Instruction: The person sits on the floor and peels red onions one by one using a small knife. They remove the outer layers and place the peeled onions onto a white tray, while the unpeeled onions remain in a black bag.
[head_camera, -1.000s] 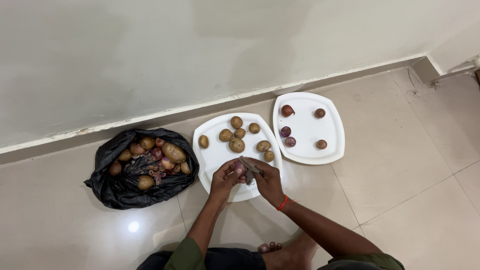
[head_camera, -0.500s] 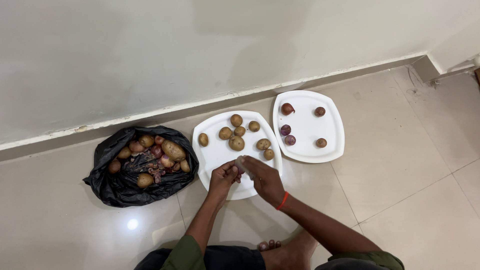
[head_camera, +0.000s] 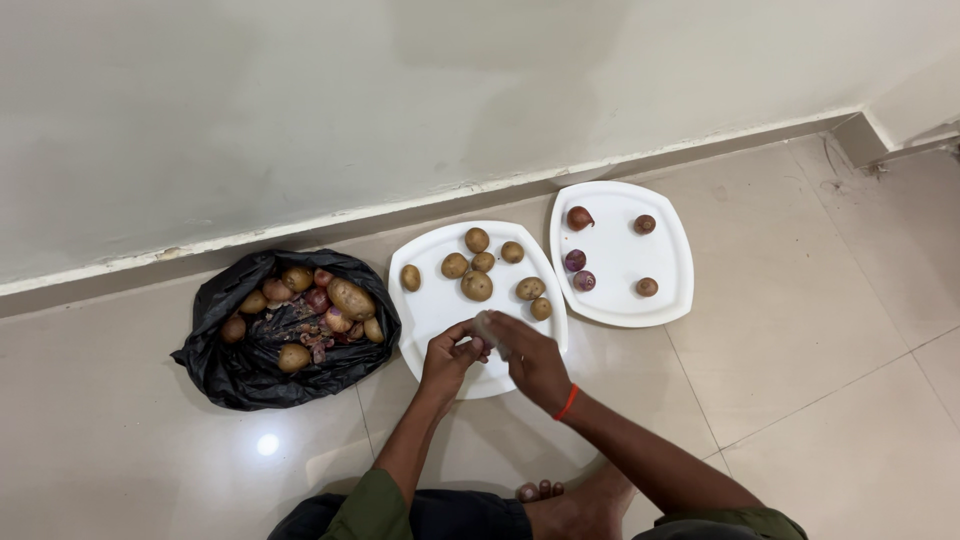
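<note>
Down from the head camera, we see our left hand (head_camera: 449, 358) and right hand (head_camera: 531, 358) meeting over the near edge of the white plate of potatoes (head_camera: 432, 308). Our left hand is closed around a small reddish onion (head_camera: 478, 346), with only a sliver of it showing between the fingers. Our right hand presses a pale grey scrap (head_camera: 487, 328), cloth or peel, we cannot tell which, against the top of that onion; its fingers are curled onto the scrap, and a red band (head_camera: 567, 403) sits on that wrist.

Just beyond the two hands lie the potatoes (head_camera: 477, 286), a loose cluster of eight on the far half of the plate. Farther out and to the right of the grip, a second white plate (head_camera: 670, 290) touches the first along one edge and carries five small onions (head_camera: 584, 280), spread apart. To the left of the grip, just beside the potato plate, an open black bag (head_camera: 230, 378) holds mixed potatoes and onions (head_camera: 349, 298) with loose skins among them. Nearer than the hands, our toes (head_camera: 540, 490) show on the glossy tiled floor (head_camera: 820, 400).
</note>
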